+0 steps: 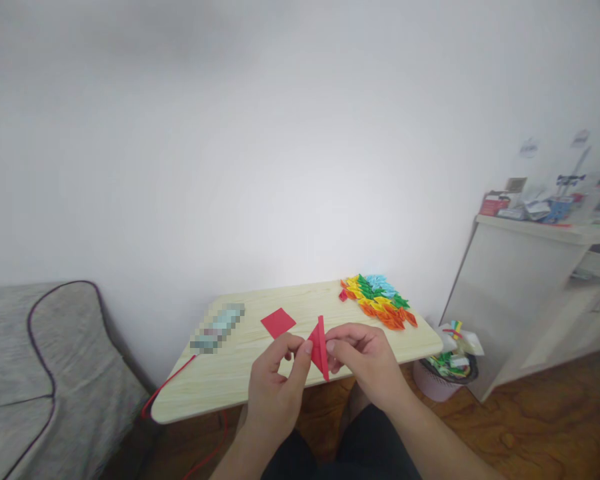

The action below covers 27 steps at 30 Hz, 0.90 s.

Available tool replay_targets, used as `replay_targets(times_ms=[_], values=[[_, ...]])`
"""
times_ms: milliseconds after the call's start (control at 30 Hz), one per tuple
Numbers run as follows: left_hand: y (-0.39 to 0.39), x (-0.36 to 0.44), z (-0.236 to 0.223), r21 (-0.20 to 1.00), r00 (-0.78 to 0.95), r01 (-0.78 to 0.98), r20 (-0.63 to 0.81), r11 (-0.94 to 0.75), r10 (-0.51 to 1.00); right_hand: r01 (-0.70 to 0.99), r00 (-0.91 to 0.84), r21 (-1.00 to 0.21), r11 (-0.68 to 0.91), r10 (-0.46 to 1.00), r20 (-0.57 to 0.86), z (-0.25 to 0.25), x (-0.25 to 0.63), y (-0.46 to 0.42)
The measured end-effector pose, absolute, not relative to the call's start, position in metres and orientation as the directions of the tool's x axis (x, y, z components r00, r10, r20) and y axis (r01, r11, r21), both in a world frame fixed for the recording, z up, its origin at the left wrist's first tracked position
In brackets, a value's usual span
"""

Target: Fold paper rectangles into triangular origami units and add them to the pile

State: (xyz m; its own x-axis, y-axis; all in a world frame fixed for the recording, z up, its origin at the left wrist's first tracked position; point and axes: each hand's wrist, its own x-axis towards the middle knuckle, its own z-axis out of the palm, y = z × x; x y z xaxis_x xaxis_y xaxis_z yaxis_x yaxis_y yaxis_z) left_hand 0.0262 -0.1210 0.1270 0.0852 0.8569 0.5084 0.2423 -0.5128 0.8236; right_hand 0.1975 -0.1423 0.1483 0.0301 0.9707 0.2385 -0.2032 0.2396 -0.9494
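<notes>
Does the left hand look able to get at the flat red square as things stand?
Probably yes: the red square lies just beyond the left hand, with nothing on top. That hand pinches the folded paper, so it may need to let go first.

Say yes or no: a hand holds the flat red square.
No, the red square lies on the table, while the left hand pinches the folded red paper.

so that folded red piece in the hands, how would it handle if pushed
The folded red piece looks like paper, so probably light. Its folded-over long edge would probably resist bending, while the narrow tips may crumple.
</notes>
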Motion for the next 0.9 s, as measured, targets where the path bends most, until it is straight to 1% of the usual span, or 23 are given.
replay_targets(times_ms=[100,300,433,567,667,767,900], values=[[-0.1218,0.0256,0.1291,0.841,0.093,0.194,0.497,-0.505,0.863,-0.179,0.051,-0.947,0.267,0.964,0.262,0.1498,0.1982,-0.1433],[-0.1199,0.0249,0.1344,0.925,0.166,-0.039,0.38,-0.379,0.91,-0.206,0.024,-0.937,0.281,0.959,0.282,0.1511,0.199,-0.1442],[-0.1167,0.026,0.1338,0.935,0.221,-0.162,0.345,-0.315,0.912,-0.243,-0.008,-0.933,0.264,0.962,0.275,0.1506,0.1998,-0.145],[-0.1166,0.0296,0.133,0.928,0.239,-0.248,0.337,-0.278,0.911,-0.292,-0.068,-0.926,0.238,0.961,0.269,0.1523,0.2007,-0.1466],[-0.1168,0.0315,0.1331,0.926,0.243,-0.26,0.336,-0.273,0.91,-0.296,-0.07,-0.926,0.235,0.961,0.266,0.1545,0.2007,-0.1481],[-0.1167,0.0313,0.1333,0.932,0.244,-0.234,0.333,-0.278,0.911,-0.289,-0.078,-0.928,0.234,0.961,0.267,0.1553,0.2002,-0.1495],[-0.1193,0.0302,0.1325,0.937,0.196,-0.124,0.345,-0.326,0.918,-0.249,-0.064,-0.94,0.233,0.964,0.256,0.1535,0.1994,-0.151]])
